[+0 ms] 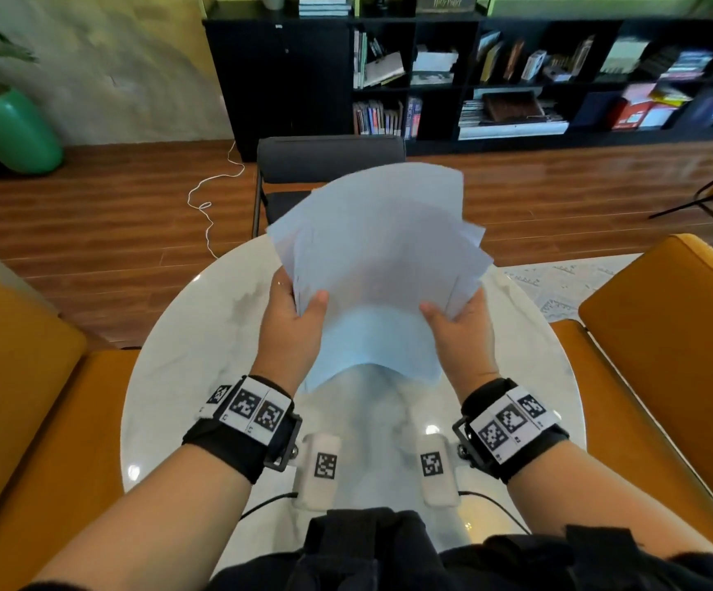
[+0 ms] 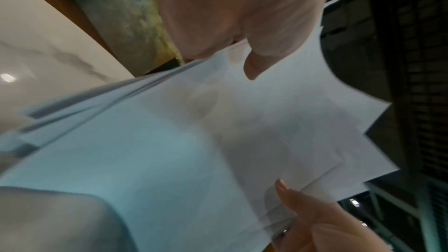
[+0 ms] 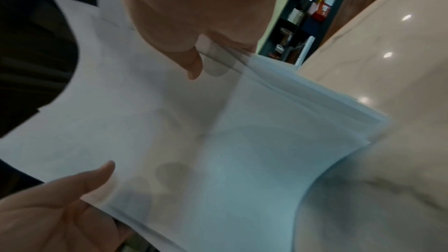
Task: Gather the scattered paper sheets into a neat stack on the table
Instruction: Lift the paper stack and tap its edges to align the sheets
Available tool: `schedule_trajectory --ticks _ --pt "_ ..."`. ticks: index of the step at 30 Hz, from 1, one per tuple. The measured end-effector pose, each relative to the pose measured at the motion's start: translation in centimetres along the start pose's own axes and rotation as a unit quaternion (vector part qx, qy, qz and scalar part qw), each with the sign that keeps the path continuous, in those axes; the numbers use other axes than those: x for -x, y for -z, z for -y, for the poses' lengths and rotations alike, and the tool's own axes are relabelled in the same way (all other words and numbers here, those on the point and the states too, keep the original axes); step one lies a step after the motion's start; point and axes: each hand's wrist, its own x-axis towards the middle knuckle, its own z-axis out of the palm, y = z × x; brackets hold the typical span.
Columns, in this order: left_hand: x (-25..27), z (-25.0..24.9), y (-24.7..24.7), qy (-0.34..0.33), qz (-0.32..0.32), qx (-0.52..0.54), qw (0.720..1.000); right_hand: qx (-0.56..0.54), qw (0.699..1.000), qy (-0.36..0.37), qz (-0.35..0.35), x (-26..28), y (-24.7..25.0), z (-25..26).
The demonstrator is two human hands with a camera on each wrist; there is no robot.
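Note:
A bundle of several white paper sheets (image 1: 378,258) is held up above the round white marble table (image 1: 184,377), fanned unevenly at its far corners. My left hand (image 1: 299,311) grips the bundle's left edge, thumb on top and fingers behind. My right hand (image 1: 457,317) grips the right edge the same way. The bundle's near edge curls down towards me. In the left wrist view the paper sheets (image 2: 218,141) fill the frame, with my left hand (image 2: 244,53) above and my right hand (image 2: 305,210) below. The right wrist view shows the paper sheets (image 3: 194,131) pinched under my right hand (image 3: 194,58).
Orange chairs (image 1: 661,334) flank the table on both sides. A dark chair (image 1: 329,159) stands at the far side. Behind it runs a black bookshelf (image 1: 516,78). A green plant pot (image 1: 9,130) stands at the far left, and a white cable (image 1: 214,198) lies on the wooden floor.

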Motion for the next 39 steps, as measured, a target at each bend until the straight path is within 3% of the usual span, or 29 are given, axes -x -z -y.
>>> schedule_trajectory --ticks 3,6,10,14,17,22,27,35,39 --pt "-0.4 2.0 -0.3 0.08 0.047 -0.024 0.995 0.016 0.998 -0.056 0.03 0.2 -0.3 -2.1" --pt "-0.7 3.0 -0.5 0.126 0.055 -0.037 0.99 0.036 0.995 -0.083 0.033 -0.6 -0.5 -3.0" --pt "-1.3 3.2 1.0 0.124 0.031 0.007 0.992 0.007 0.996 -0.086 0.035 -2.0 0.8 -3.0" --pt "-2.0 3.0 2.4 0.119 0.079 0.064 0.988 -0.057 0.992 -0.079 0.082 -2.4 2.5 -3.1" --pt "-1.8 2.6 1.5 0.107 0.1 0.042 0.988 -0.088 0.987 -0.079 0.11 -1.9 1.8 -2.7" --pt "-1.4 1.7 1.2 0.096 0.031 0.046 0.994 -0.079 0.99 -0.074 0.085 -2.0 1.0 -1.8" --pt "-1.0 1.0 1.8 0.066 0.026 0.087 0.994 -0.119 0.989 -0.038 0.083 -2.2 1.4 -0.9" --pt "-1.0 5.1 0.5 0.156 0.095 0.035 0.983 -0.042 0.986 -0.103 0.12 -0.6 0.5 -3.3" --pt "-0.9 5.3 0.5 0.146 0.044 0.035 0.988 -0.049 0.987 -0.108 0.109 -0.9 0.3 -3.1"
